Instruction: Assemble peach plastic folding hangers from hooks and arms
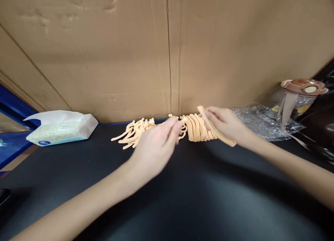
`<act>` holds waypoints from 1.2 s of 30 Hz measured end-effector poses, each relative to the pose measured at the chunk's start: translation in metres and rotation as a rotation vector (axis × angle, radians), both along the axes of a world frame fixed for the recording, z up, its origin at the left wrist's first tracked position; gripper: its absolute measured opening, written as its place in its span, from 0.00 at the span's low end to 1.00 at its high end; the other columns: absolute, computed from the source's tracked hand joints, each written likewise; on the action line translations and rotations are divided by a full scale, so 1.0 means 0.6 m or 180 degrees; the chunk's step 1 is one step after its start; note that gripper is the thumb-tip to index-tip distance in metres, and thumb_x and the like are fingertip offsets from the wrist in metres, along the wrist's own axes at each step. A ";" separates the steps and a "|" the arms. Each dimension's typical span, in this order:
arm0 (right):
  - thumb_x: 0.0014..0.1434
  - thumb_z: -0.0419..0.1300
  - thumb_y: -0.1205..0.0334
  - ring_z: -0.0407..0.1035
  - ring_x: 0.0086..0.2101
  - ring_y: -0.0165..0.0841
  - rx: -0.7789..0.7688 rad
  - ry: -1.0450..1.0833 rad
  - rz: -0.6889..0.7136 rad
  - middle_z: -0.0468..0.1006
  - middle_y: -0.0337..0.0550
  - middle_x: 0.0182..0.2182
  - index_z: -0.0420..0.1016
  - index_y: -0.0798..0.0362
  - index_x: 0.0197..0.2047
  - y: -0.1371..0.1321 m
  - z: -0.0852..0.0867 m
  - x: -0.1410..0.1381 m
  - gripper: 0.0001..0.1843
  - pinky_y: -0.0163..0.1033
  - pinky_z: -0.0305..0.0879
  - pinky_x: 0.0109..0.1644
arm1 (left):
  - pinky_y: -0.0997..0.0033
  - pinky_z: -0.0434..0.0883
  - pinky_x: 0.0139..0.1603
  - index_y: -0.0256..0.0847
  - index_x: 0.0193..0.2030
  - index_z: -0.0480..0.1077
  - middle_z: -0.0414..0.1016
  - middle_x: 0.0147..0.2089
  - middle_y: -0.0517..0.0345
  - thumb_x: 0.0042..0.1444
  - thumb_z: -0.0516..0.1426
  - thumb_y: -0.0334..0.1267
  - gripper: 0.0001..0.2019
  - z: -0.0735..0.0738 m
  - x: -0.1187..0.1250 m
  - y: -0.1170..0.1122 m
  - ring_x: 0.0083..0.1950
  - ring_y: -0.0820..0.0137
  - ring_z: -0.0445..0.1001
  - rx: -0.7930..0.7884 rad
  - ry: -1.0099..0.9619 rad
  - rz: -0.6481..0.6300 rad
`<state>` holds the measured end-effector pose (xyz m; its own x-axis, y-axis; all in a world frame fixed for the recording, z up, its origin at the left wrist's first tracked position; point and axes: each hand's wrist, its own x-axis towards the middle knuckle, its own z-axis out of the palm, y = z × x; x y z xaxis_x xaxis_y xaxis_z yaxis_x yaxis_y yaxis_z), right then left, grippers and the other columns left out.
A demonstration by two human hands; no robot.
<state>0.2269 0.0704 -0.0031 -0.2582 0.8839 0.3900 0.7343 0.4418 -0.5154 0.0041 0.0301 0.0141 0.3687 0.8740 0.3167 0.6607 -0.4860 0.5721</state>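
Note:
In front of the cardboard, my right hand (221,121) is closed around a curved, peach-coloured plastic hanger arm (221,137), which slants down to the right. My left hand (159,140) has its fingers pinched together, slightly smeared by motion. A small pale tip (184,119) shows beside those fingertips, but whatever they hold is mostly hidden. Behind and left of this hand lies a loose heap of peach hanger pieces (133,129), some with hooked ends. To its right, similar curved arms (195,128) lie side by side in a neat row, close to my right hand.
A tissue pack (62,128) sits at the left on the black tabletop (167,195). Crumpled clear plastic (261,121) lies at the right, near a bottle with a brown lid (304,87) and a strap. A cardboard wall (125,60) closes off the back.

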 end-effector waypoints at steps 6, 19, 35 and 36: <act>0.62 0.53 0.52 0.71 0.30 0.32 0.0825 0.0514 -0.0499 0.76 0.42 0.32 0.71 0.52 0.41 0.041 0.000 0.065 0.13 0.36 0.64 0.31 | 0.71 0.65 0.30 0.40 0.35 0.73 0.75 0.31 0.57 0.53 0.52 0.54 0.19 0.007 -0.108 0.095 0.32 0.65 0.72 -0.0842 -0.0163 0.0723; 0.63 0.50 0.69 0.73 0.44 0.35 0.1608 -0.1298 0.0483 0.79 0.42 0.43 0.70 0.52 0.41 0.009 -0.099 0.096 0.09 0.39 0.70 0.43 | 0.63 0.65 0.43 0.41 0.40 0.68 0.73 0.42 0.54 0.61 0.50 0.42 0.09 -0.063 -0.102 0.088 0.46 0.59 0.67 0.1033 0.1039 0.0954; 0.63 0.47 0.68 0.72 0.47 0.36 0.0958 -0.1385 0.0453 0.75 0.43 0.49 0.72 0.52 0.45 0.008 -0.097 0.086 0.14 0.42 0.73 0.46 | 0.61 0.67 0.45 0.30 0.43 0.70 0.70 0.41 0.48 0.61 0.53 0.42 0.14 -0.095 0.102 0.053 0.47 0.58 0.66 0.1825 0.1726 -0.0645; 0.63 0.47 0.68 0.72 0.47 0.36 0.0922 -0.1344 0.0425 0.75 0.43 0.49 0.72 0.52 0.45 0.006 -0.097 0.085 0.14 0.42 0.73 0.46 | 0.60 0.67 0.45 0.30 0.42 0.70 0.70 0.40 0.47 0.62 0.52 0.40 0.13 -0.096 0.109 0.058 0.46 0.58 0.66 0.1829 0.1730 -0.0612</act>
